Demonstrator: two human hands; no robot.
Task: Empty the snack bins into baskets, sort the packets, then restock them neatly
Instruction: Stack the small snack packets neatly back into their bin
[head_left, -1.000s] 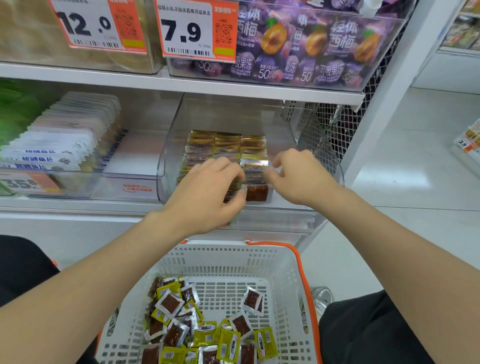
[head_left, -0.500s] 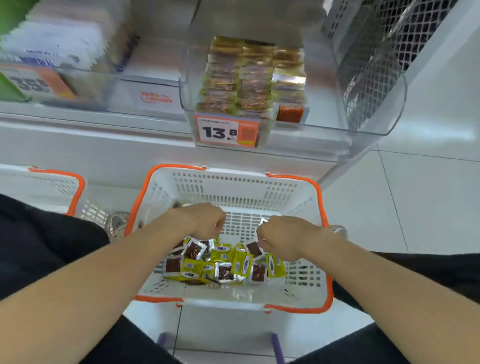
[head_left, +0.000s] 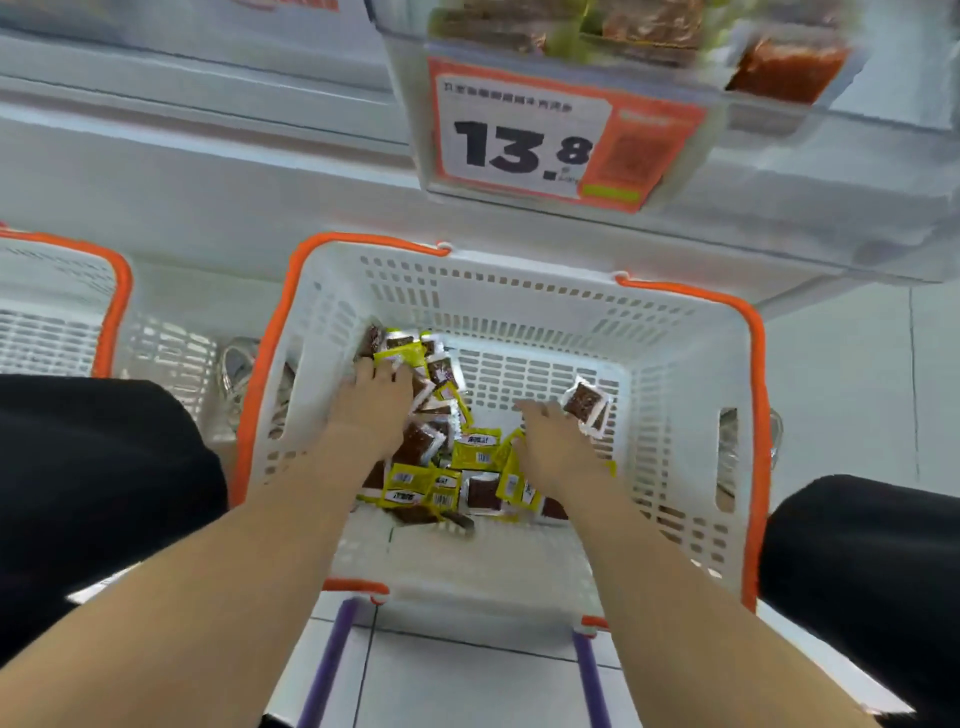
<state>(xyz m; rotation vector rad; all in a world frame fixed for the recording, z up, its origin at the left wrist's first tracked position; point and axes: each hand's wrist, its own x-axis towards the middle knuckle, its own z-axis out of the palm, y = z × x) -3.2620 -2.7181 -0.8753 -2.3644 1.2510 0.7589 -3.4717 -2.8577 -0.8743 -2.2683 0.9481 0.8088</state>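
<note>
A white basket with an orange rim (head_left: 750, 364) sits on the floor between my knees. In it lies a loose pile of small snack packets (head_left: 457, 467), yellow-backed with dark brown fronts. My left hand (head_left: 371, 410) rests flat on the left part of the pile, fingers spread. My right hand (head_left: 553, 447) lies over the right part, fingers apart, its tips beside a single brown packet (head_left: 587, 402). Whether either hand has a packet under its palm is hidden. Above, the clear snack bin (head_left: 779, 156) holds stacked packets, blurred.
A 13.8 price tag (head_left: 545, 140) hangs on the bin's front. A second white basket with orange rim (head_left: 117, 306) stands at the left. My dark-clothed knees flank the basket. White shelf base behind, tiled floor to the right and below.
Both hands left the bin on the shelf and dropped into the basket. Fists half a second ago have spread out over the packets. The view tilted further down.
</note>
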